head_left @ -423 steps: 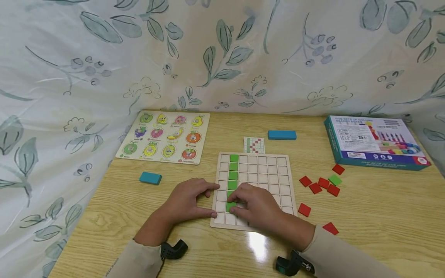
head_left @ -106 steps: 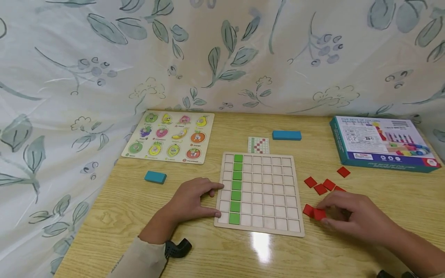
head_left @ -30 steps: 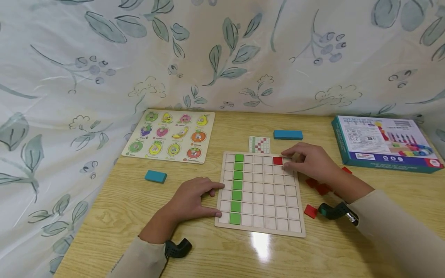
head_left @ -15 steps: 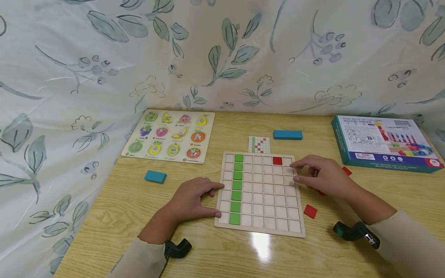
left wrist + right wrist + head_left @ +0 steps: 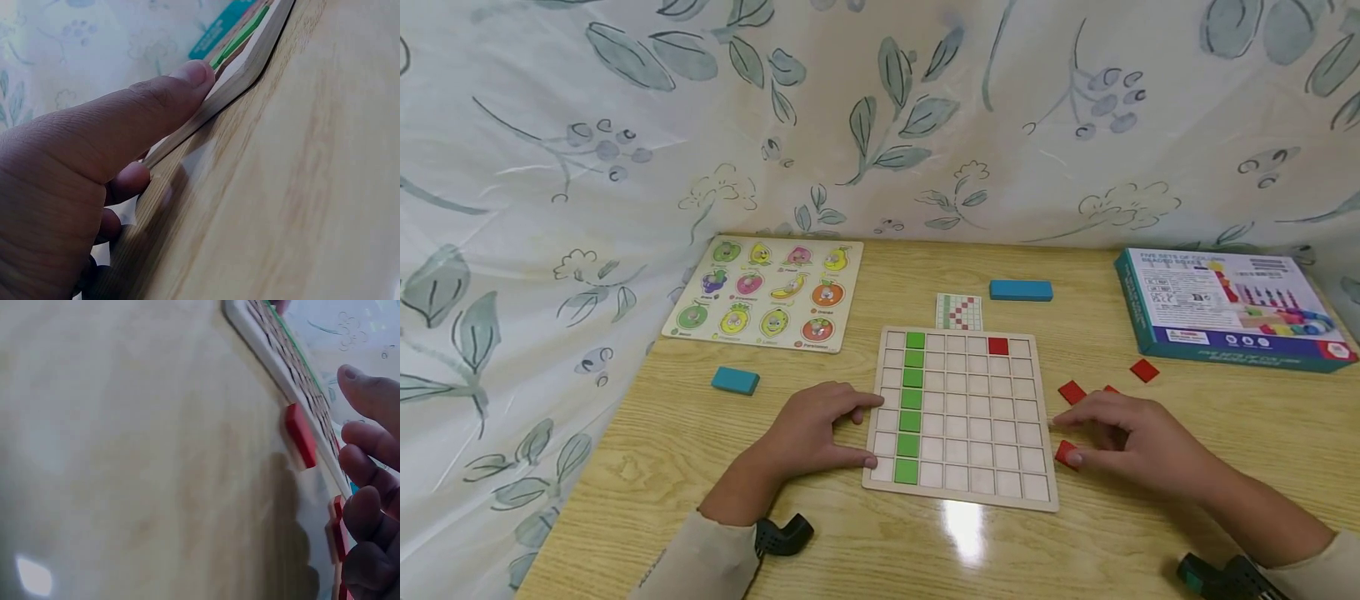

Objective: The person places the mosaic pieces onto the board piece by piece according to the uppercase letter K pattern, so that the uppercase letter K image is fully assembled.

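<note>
- The right hand (image 5: 1123,442) lies low over the table (image 5: 1225,433), just to the right of the grid board (image 5: 962,417); its fingers are loosely curled and the thumb tip touches, or nearly touches, a red tile (image 5: 1064,452).
- That red tile lies flat on the table just off the board's right edge, near the board's lower rows. From the hand it sits at the thumb tip, on the board side. In the right wrist view it (image 5: 301,435) shows clear of the fingers (image 5: 369,394), so no pinch is closed on it; the hand grips nothing that I can see.
- The right hand is much the nearer to this tile; the left is across the board from it.
- The tile is a thin square with no long axis, glossy red, with one corner turned toward the person.
- More red tiles (image 5: 1072,392) lie beyond the right hand's knuckles, partly hidden by it, and one (image 5: 1144,370) is farther out toward the boxed game (image 5: 1225,308).
- The left hand (image 5: 808,433) rests against the board's left edge, fingers straight and thumb along the near corner; the left wrist view shows the thumb (image 5: 156,112) pressed to the rim.
- On the board a column of green tiles (image 5: 912,408) fills the second column, and a single red tile (image 5: 997,346) sits in the top row, far from the right hand.
</note>
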A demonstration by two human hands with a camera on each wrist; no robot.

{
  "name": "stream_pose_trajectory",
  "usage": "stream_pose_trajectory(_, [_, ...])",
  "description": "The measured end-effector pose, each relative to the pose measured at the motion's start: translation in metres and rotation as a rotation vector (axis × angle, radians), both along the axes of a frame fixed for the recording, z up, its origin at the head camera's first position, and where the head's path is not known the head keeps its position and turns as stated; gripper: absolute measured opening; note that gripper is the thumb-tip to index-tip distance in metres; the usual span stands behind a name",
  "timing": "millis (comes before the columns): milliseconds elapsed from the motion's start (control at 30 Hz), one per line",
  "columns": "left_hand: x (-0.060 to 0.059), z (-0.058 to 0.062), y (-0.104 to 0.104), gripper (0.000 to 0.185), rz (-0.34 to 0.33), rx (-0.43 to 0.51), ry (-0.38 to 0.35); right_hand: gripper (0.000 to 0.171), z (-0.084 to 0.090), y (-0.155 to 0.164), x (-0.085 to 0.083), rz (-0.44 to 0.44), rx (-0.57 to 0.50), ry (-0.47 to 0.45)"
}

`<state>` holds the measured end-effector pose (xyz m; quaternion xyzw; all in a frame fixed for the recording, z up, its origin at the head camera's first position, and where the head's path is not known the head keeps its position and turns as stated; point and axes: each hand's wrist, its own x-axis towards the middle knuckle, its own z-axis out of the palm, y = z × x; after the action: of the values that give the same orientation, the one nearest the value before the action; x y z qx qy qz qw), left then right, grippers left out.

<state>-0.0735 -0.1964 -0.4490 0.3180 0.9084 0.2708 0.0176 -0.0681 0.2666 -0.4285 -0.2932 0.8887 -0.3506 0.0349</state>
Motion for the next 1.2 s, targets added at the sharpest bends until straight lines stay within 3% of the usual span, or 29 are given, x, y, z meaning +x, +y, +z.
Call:
stream_pose_trajectory(233, [0.0,-0.001,0.0,0.069,-0.002,0.0,0.001,0.045,-0.004,0.007,0.022,-0.087,0.113,0.001])
stream_pose_trajectory(433, [0.001,-0.001,0.0,0.069,-0.001,0.001,0.002,0.047,-0.007,0.004,0.027,-0.136,0.168,0.015])
stream_pose_trajectory(733, [0.002,0.0,0.0,0.069,-0.001,0.003,0.009,0.04,-0.009,0.002,0.026,-0.138,0.192,0.052])
stream_pose_trajectory(1200, [0.002,-0.001,0.0,0.07,0.003,0.004,0.001,0.039,-0.007,0.004,0.022,-0.083,0.129,0.007])
